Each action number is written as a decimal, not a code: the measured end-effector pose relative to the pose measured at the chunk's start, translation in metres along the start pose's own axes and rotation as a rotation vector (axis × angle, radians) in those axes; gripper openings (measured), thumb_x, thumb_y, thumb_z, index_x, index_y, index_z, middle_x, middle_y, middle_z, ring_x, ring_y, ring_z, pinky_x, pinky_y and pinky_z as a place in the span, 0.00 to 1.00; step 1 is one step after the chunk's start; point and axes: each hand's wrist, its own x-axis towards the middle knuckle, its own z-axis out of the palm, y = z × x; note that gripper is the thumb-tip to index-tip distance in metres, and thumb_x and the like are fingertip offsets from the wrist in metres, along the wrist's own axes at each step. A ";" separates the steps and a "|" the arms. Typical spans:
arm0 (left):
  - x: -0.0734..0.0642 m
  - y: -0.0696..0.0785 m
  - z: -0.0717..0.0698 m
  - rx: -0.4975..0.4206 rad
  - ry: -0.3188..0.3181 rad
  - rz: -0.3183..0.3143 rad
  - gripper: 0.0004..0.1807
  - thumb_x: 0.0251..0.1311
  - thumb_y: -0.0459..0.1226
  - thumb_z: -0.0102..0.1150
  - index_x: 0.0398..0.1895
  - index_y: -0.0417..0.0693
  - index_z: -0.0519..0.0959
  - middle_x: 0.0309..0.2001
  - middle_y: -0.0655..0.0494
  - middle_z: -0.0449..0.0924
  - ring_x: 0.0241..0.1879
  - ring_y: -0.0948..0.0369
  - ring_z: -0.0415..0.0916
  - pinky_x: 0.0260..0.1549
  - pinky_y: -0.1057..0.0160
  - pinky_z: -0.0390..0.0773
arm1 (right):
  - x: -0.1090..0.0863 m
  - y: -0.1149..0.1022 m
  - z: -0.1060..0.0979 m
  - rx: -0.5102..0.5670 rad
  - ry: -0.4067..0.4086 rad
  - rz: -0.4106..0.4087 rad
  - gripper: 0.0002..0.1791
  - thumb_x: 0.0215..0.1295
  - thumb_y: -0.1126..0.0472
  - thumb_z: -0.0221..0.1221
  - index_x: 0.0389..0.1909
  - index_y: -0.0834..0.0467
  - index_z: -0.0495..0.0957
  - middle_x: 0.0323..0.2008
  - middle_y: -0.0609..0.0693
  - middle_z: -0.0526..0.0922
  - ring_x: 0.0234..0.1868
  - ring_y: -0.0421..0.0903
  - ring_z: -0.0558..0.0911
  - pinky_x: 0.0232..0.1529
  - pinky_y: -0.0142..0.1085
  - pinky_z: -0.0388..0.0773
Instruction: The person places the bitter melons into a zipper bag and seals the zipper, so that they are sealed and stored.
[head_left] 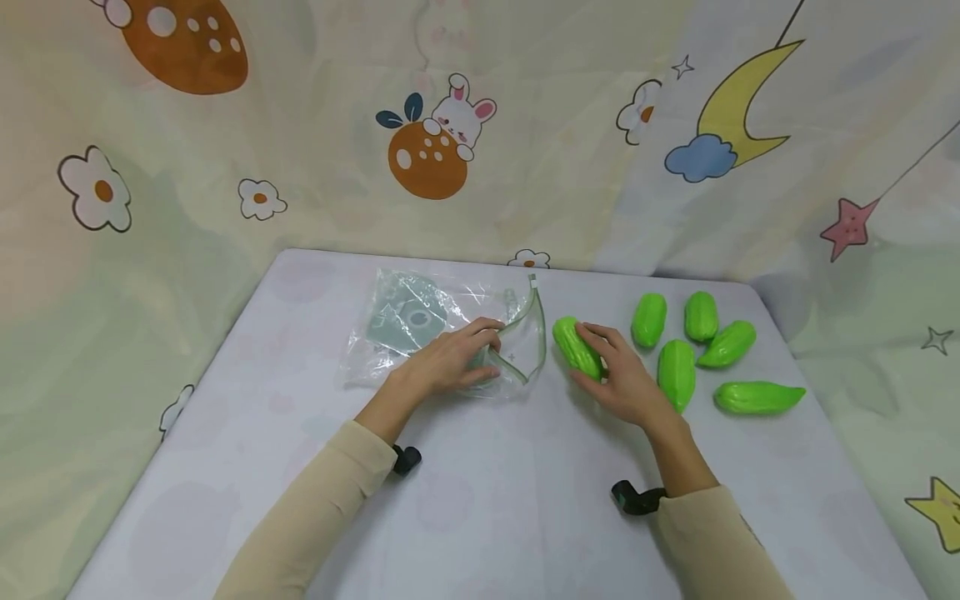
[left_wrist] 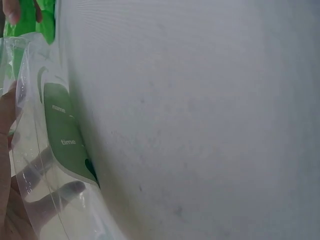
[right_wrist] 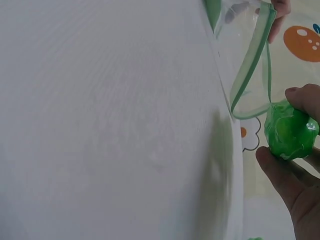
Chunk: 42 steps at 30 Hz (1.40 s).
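Observation:
My left hand (head_left: 450, 360) grips the mouth edge of a clear zip bag (head_left: 408, 312) with green zip strips, lying on the table. Its mouth gapes toward the right. In the left wrist view, fingers show through the plastic beside the green label (left_wrist: 65, 130) reading "name" and "time". A bright green bitter melon (head_left: 574, 343) sits between the thumb and fingers of my right hand (head_left: 628, 382), just right of the bag's mouth. The right wrist view shows the rounded end of this bitter melon (right_wrist: 289, 132) close to the green zip strip (right_wrist: 252, 60).
Several more green bitter melons (head_left: 677, 375) lie in a loose group right of my right hand, one (head_left: 759, 397) nearest the table's right edge. The white table (head_left: 480, 508) meets a patterned cloth backdrop (head_left: 322, 125) at its far edge.

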 end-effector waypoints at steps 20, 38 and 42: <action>-0.002 0.001 0.002 0.004 0.026 0.011 0.18 0.66 0.49 0.68 0.53 0.55 0.75 0.74 0.61 0.65 0.44 0.58 0.81 0.44 0.56 0.82 | 0.019 -0.008 0.012 0.091 -0.044 0.088 0.36 0.67 0.58 0.68 0.74 0.56 0.67 0.68 0.59 0.70 0.62 0.60 0.77 0.47 0.51 0.86; -0.003 -0.002 0.003 -0.015 0.057 0.035 0.17 0.66 0.48 0.69 0.52 0.54 0.75 0.73 0.59 0.66 0.45 0.58 0.81 0.45 0.57 0.82 | 0.034 -0.005 0.018 0.156 -0.121 0.193 0.36 0.67 0.55 0.69 0.74 0.53 0.68 0.68 0.58 0.73 0.59 0.63 0.80 0.51 0.52 0.84; -0.001 -0.002 0.001 -0.018 0.065 0.030 0.17 0.66 0.47 0.69 0.51 0.54 0.76 0.73 0.59 0.66 0.48 0.57 0.81 0.48 0.58 0.81 | 0.038 -0.005 0.019 0.168 -0.113 0.194 0.35 0.67 0.55 0.69 0.73 0.53 0.69 0.68 0.58 0.73 0.60 0.62 0.80 0.52 0.53 0.83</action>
